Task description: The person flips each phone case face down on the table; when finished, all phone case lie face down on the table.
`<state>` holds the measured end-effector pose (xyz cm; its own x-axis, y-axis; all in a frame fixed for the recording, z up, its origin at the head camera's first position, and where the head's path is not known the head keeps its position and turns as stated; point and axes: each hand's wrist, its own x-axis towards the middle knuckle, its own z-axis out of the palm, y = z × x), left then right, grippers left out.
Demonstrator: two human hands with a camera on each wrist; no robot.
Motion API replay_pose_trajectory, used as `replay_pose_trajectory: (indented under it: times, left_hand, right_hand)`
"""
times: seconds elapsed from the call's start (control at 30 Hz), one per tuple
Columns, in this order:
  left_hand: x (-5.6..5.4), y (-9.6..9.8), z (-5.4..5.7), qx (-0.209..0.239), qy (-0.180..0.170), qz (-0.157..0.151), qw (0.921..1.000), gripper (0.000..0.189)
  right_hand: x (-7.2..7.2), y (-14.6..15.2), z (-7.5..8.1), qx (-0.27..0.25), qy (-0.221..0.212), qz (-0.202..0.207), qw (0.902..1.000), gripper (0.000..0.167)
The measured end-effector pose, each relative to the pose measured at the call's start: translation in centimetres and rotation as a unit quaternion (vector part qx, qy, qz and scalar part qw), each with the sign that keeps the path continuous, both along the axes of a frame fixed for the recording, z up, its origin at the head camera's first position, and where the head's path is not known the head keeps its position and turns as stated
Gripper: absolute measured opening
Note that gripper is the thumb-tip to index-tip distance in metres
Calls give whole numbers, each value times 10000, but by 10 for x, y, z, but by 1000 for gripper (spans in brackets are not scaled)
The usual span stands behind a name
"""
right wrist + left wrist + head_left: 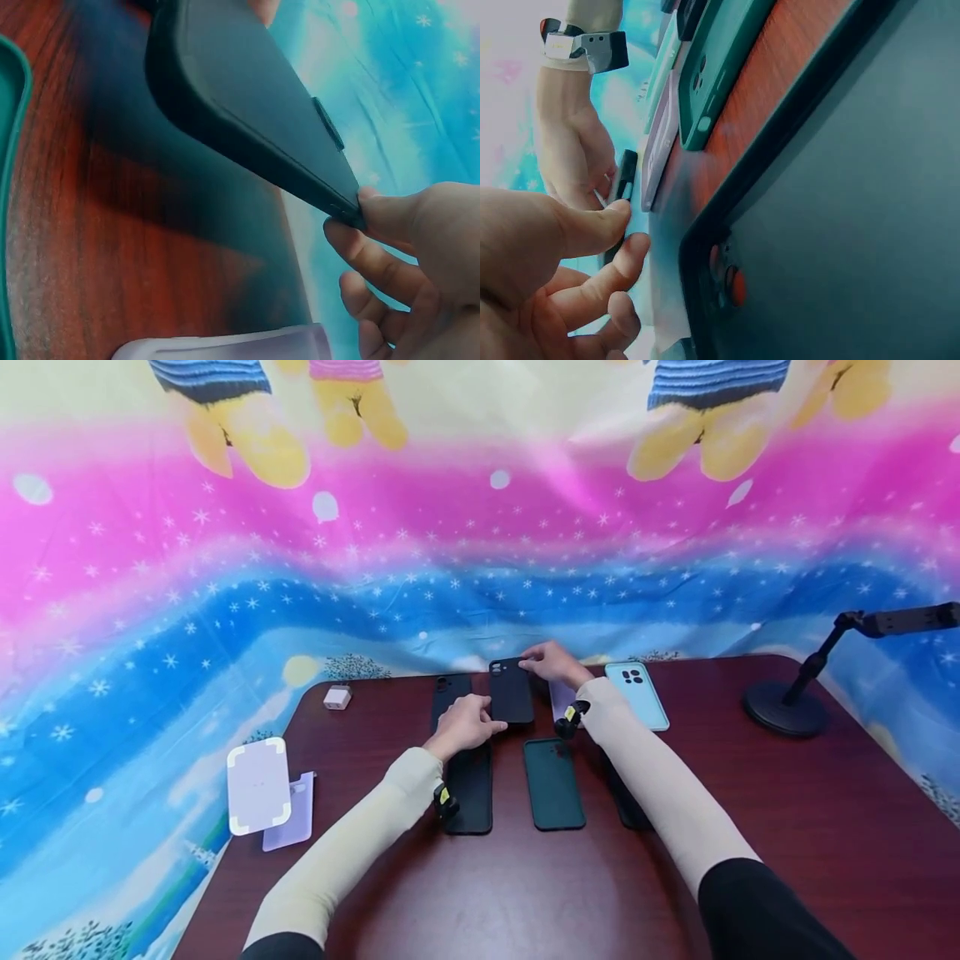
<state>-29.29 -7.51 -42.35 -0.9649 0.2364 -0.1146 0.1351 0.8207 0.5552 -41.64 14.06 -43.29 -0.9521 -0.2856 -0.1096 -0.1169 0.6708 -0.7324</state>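
Note:
A black phone case (pixel 512 693) is held up at the back middle of the table, tilted, with its camera corner at upper left in the head view. My right hand (pixel 553 662) pinches its upper right corner; the right wrist view shows thumb and fingertip on the end of the case (pixel 247 97). On the opposite side my left hand (pixel 467 725) pinches the lower left edge between thumb and index finger. Another black case (pixel 452 691) lies behind the left hand, partly covered. Below that hand is a larger black case (pixel 470 793). A dark green case (pixel 555 785) lies in front.
A lilac case (pixel 558 702) and a light blue case (pixel 637 693) lie at the back right. The right forearm covers most of a dark case (pixel 626 797). At left are a white square pad (pixel 258 785), a lilac piece (pixel 296 818) and a charger (pixel 337 697); a black stand (pixel 786 708) is at right.

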Motion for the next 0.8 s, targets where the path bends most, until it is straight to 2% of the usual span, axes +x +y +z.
replay_pose_trajectory:
  times: [0.23, 0.5, 0.8]
  left_hand:
    - [-5, 4, 1, -568, -93, -132, 9983, 54]
    - [-10, 8, -2, -728, -123, -117, 9972, 47]
    - [-13, 10, -8, -1057, -280, -221, 9938, 28]
  right_hand:
    - [0, -3, -6, 339, 114, 78, 9993, 39]
    - [-4, -4, -14, 474, 195, 2, 9987, 39]
    - [-6, -7, -20, 1074, 401, -61, 9934, 37]
